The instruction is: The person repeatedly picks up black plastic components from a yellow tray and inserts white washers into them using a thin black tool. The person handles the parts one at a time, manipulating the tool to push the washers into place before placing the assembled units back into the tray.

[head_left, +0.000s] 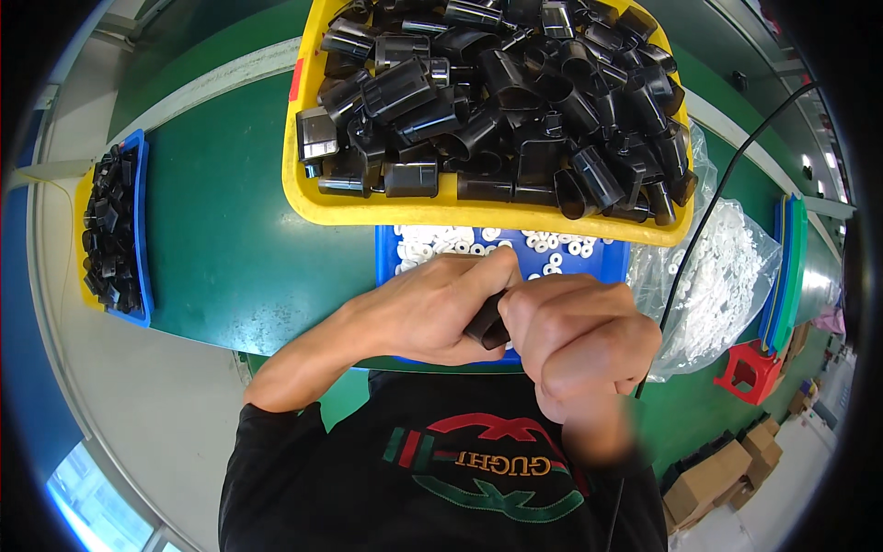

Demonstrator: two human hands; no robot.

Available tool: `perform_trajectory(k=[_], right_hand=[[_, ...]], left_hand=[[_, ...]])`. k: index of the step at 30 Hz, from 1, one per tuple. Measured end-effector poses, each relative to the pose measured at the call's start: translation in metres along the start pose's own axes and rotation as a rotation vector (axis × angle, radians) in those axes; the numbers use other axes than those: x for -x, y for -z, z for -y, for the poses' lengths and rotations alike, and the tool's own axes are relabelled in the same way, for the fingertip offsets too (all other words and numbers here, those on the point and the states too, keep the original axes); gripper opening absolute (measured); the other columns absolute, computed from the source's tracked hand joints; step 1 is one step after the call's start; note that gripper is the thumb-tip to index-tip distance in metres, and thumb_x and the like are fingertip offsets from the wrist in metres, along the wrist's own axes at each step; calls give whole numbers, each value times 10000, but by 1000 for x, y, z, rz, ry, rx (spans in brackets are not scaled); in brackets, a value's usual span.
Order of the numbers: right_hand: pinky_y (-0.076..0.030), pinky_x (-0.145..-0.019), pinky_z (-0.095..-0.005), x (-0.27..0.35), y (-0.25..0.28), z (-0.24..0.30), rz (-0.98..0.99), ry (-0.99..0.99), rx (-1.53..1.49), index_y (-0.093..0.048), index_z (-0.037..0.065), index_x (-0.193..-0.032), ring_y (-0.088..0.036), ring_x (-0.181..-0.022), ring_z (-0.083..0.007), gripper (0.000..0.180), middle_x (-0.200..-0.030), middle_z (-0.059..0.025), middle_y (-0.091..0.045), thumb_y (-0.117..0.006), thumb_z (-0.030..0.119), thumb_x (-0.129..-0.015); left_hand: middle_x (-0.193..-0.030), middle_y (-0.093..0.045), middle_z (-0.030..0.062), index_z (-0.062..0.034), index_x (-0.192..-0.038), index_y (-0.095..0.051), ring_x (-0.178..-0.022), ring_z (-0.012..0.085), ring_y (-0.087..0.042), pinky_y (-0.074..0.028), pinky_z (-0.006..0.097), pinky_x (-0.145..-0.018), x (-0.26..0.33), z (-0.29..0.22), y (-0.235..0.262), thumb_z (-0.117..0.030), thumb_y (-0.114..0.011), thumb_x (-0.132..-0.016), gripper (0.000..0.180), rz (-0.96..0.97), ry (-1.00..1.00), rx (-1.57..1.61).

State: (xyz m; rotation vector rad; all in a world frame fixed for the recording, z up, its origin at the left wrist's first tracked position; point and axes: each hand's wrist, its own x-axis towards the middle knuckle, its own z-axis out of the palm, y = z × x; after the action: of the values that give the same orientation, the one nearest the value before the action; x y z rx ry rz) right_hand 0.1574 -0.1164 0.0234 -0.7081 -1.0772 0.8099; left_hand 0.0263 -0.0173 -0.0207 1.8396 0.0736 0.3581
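Note:
A small hollow black plastic part (487, 328) is gripped in my left hand (432, 304), its open end tilted toward me. Against it my right hand (589, 336) is closed in a fist, thumb side at the part; what sits inside those fingers, if anything, is hidden. Both hands are over a blue tray (384, 253) holding many white ring-shaped washers (441, 241). Just beyond, a yellow bin (441, 213) is heaped with similar black plastic parts (515, 87).
A clear bag of white rings (722, 267) lies right of the tray. A black cable (706, 216) hangs down past my right hand. At the far left, a blue-edged bin (143, 230) holds more black parts. A red stool (750, 373) and cardboard boxes (708, 483) stand at right.

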Motion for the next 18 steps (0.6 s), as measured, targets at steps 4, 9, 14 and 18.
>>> perform_trajectory(k=[4, 9, 14, 18], right_hand=[[-283, -409, -277, -3, -5, -1, 17, 38, 32, -495, 71, -615, -402, -443, -158, 233, -520, -28, -469, -574, -61, -790], [-296, -414, -261, -23, -4, 45, -68, 296, -256, -541, 82, -610, -453, -475, -143, 200, -580, -29, -555, -559, -32, -774], [-337, -437, -289, -1, 11, 60, -244, 353, 322, -471, 60, -561, -420, -483, -142, 185, -586, 0, -434, -567, 47, -718], [-368, -451, -288, 13, 29, 51, -40, -27, 591, -573, 44, -636, -473, -519, -157, 54, -605, -15, -460, -613, 66, -666]], left_hand=[[-793, -622, 135, -55, -984, -483, -723, 400, -617, -480, 432, -594, 2, -6, 14, -107, -758, -724, 382, 33, 57, -42], [-746, -597, 68, -67, -889, -539, -637, 259, -618, -476, 324, -577, 12, -26, 45, -43, -744, -573, 377, -131, 81, -76], [-692, -555, 37, -62, -818, -552, -552, 209, -549, -425, 282, -514, 15, -41, 56, -30, -706, -531, 328, -214, 44, -138], [-675, -547, 32, -69, -785, -557, -532, 198, -532, -408, 279, -500, 16, -48, 56, -35, -709, -513, 313, -258, 33, -180]])
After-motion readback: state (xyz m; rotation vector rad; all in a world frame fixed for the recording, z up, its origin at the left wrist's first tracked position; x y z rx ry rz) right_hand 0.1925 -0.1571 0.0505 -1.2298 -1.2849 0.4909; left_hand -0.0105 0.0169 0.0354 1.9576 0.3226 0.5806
